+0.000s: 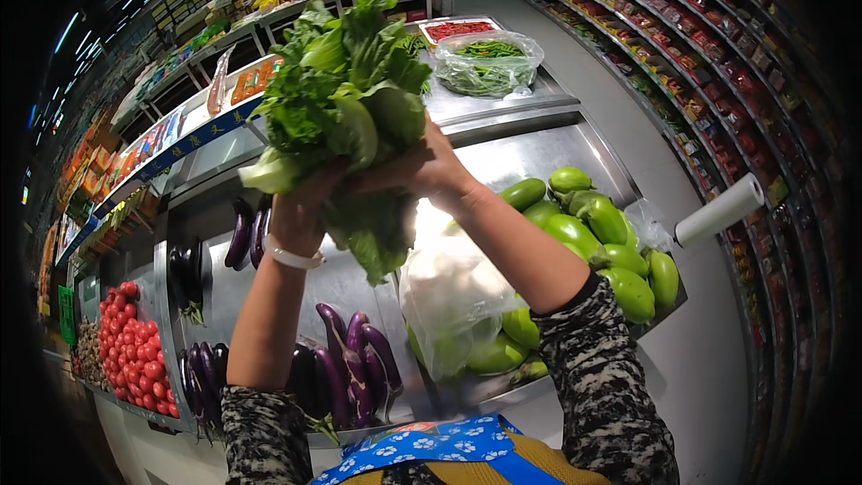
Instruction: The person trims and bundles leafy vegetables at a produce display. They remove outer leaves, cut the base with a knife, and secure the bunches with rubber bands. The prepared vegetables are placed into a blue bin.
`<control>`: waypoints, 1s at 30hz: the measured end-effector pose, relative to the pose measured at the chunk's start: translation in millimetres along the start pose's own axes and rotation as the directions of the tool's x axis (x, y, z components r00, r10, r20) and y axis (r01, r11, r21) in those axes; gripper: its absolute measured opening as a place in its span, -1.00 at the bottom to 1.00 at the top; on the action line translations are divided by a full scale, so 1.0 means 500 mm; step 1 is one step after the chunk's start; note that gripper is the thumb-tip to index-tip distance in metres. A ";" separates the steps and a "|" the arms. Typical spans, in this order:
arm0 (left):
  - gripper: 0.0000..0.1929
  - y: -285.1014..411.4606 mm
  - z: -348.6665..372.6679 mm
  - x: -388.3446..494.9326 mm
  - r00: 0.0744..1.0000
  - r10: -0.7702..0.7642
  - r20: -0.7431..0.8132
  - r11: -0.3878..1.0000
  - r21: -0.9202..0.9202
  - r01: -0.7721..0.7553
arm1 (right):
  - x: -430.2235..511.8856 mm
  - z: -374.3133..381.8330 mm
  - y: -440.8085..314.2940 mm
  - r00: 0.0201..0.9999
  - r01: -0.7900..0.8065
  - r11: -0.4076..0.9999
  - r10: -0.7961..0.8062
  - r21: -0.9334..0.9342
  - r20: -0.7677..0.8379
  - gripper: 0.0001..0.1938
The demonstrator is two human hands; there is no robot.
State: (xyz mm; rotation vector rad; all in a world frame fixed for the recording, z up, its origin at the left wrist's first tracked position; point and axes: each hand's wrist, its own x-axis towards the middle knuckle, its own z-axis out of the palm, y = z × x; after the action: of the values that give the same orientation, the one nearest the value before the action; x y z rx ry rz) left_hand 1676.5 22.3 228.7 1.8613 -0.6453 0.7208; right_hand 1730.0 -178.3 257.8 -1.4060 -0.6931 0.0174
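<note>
A large bunch of leafy green lettuce (350,98) is raised in front of me, over a metal produce counter. My left hand (303,199), with a pale bracelet at the wrist, grips it from below on the left. From the right, my right hand (427,165) clasps the same bunch. Leaves hide parts of the fingers. Loose leaves hang down between my forearms. Beneath my right forearm lies a clear plastic bag (458,289) on green eggplants (502,353). Purple eggplants (357,370) rest on the counter below my left forearm.
Red tomatoes (135,350) are heaped at the left. More green eggplants (592,229) lie to the right, near a plastic bag roll (720,209). Beyond stand a bag of green peppers (488,67) and a tray of red peppers (458,29). Packaged goods fill shelves (714,47) across the aisle.
</note>
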 end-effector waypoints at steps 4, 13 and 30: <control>-0.56 -0.104 0.137 0.063 0.886 -0.457 0.080 0.662 -0.634 0.399 | 0.045 -0.123 0.101 0.993 -0.086 0.979 0.069 0.185 0.093 -0.28; -0.50 -0.410 0.333 -0.033 0.493 -0.825 0.276 0.208 -0.663 0.719 | 0.006 -0.231 0.476 0.840 -0.484 0.798 0.538 0.360 -0.063 -0.43; -0.44 -0.762 0.488 -0.237 0.295 -0.945 0.144 0.220 -0.389 0.895 | -0.047 -0.274 0.872 0.602 -0.774 0.628 0.769 0.080 -0.213 -0.02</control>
State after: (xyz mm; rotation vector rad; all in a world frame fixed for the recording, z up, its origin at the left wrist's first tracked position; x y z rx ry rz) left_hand 1912.3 -52.6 -168.4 1.3988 0.4759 -0.1519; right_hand 1940.5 -223.9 -146.1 -1.6057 0.1686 0.5359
